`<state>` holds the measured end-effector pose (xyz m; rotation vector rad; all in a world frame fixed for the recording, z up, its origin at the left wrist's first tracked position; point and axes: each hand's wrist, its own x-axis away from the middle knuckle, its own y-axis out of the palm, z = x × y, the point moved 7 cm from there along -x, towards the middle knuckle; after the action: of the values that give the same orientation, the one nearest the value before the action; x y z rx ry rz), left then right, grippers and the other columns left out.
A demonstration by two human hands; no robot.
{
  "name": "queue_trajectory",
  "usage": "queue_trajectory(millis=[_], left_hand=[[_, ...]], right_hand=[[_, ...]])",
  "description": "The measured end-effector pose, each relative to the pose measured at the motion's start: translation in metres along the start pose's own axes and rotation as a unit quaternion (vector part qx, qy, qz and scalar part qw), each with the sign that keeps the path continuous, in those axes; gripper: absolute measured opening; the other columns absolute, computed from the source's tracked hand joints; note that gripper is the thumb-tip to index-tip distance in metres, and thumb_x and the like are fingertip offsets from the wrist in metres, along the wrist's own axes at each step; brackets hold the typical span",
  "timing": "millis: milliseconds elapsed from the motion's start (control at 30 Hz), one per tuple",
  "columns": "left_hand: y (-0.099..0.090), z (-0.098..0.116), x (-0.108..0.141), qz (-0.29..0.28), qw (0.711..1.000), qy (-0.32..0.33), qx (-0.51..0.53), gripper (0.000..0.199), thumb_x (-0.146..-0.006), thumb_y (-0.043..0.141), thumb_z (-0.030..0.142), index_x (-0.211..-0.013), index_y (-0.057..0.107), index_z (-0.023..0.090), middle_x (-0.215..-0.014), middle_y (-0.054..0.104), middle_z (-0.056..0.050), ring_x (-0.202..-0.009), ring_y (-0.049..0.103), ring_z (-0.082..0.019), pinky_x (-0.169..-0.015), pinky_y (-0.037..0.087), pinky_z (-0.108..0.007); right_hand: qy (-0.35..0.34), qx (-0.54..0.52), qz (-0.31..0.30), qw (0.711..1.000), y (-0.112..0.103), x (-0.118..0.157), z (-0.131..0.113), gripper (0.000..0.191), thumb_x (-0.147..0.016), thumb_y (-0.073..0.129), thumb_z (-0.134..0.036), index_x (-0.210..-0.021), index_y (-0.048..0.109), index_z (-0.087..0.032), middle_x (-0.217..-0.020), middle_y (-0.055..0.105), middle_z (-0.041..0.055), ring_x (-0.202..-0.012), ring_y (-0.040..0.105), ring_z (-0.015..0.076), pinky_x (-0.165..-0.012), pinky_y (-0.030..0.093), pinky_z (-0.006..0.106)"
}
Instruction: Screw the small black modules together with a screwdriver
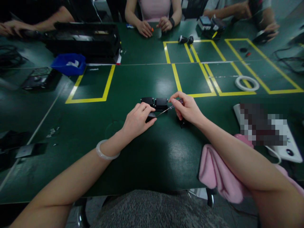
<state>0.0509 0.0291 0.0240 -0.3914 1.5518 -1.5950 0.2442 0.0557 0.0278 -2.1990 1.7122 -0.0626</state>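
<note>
My left hand (139, 119) grips a small black block-like part (150, 117) between thumb and fingers, low over the green table. In my right hand (186, 107) is a thin screwdriver (169, 108), its handle pinched in the fingers. The metal shaft slants down to the left, and its tip meets or lies close beside the black part at my left thumb. Just behind stand two black boxy parts (161, 103) side by side, with small bright fittings at their edges. A small dark object (181, 123), partly hidden, lies under my right hand.
A pink cloth (213, 171) hangs over the table edge beneath my right forearm, near a white power strip (291, 142). A white tape roll (247, 83), blue bin (69, 64) and long black case (83, 42) lie farther off. Co-workers' hands (155, 27) are across the table.
</note>
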Motion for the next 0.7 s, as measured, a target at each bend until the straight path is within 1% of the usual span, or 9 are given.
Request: queue_trajectory(millis=[133, 300, 467, 567, 700], left_hand=[[0.0006, -0.0003, 0.0002, 0.005, 1.000, 0.002, -0.002, 0.028, -0.096, 0.072, 0.028, -0.121, 0.064, 0.018, -0.119, 0.069, -0.012, -0.109, 0.065, -0.031, -0.093, 0.057, -0.044], [0.0006, 0.0006, 0.0002, 0.007, 1.000, 0.004, -0.001, 0.029, -0.096, 0.072, 0.027, -0.121, 0.064, 0.016, -0.119, 0.069, -0.013, -0.109, 0.065, -0.031, -0.092, 0.057, -0.044], [-0.0002, 0.0007, 0.0001, 0.005, 1.000, 0.004, -0.002, 0.028, -0.096, 0.072, 0.028, -0.121, 0.063, 0.017, -0.119, 0.069, -0.012, -0.109, 0.065, -0.030, -0.092, 0.057, -0.043], [-0.0008, 0.0007, 0.0001, 0.004, 1.000, 0.006, 0.000, 0.028, -0.097, 0.071, 0.027, -0.122, 0.063, 0.017, -0.120, 0.069, -0.013, -0.109, 0.065, -0.030, -0.091, 0.057, -0.043], [-0.0004, 0.0006, -0.0001, -0.003, 1.000, 0.005, 0.005, 0.028, -0.097, 0.069, 0.028, -0.122, 0.063, 0.018, -0.121, 0.068, -0.013, -0.110, 0.064, -0.031, -0.092, 0.057, -0.044]], right_hand=[[-0.003, 0.009, 0.003, 1.000, -0.0012, -0.0007, -0.0010, 0.020, -0.103, 0.060, -0.042, -0.094, 0.055, -0.024, -0.043, 0.049, -0.0110, -0.034, 0.049, 0.0109, -0.038, 0.034, 0.023], [0.001, -0.009, 0.002, 1.000, 0.0010, 0.0005, -0.0045, 0.018, -0.103, 0.062, -0.037, -0.095, 0.053, -0.024, -0.045, 0.051, -0.0114, -0.036, 0.051, 0.0099, -0.041, 0.036, 0.022], [0.009, -0.033, 0.016, 0.999, 0.0021, 0.0022, -0.0048, 0.018, -0.101, 0.064, -0.037, -0.095, 0.053, -0.024, -0.048, 0.051, -0.0113, -0.035, 0.052, 0.0093, -0.037, 0.033, 0.022], [0.017, -0.051, 0.015, 0.998, 0.0023, 0.0013, -0.0021, 0.024, -0.100, 0.066, -0.043, -0.093, 0.052, -0.025, -0.048, 0.049, -0.0118, -0.034, 0.052, 0.0094, -0.034, 0.031, 0.021], [0.020, -0.045, 0.011, 0.999, 0.0022, 0.0003, 0.0002, 0.035, -0.099, 0.068, -0.054, -0.090, 0.051, -0.025, -0.041, 0.045, -0.0126, -0.032, 0.049, 0.0102, -0.034, 0.029, 0.020]])
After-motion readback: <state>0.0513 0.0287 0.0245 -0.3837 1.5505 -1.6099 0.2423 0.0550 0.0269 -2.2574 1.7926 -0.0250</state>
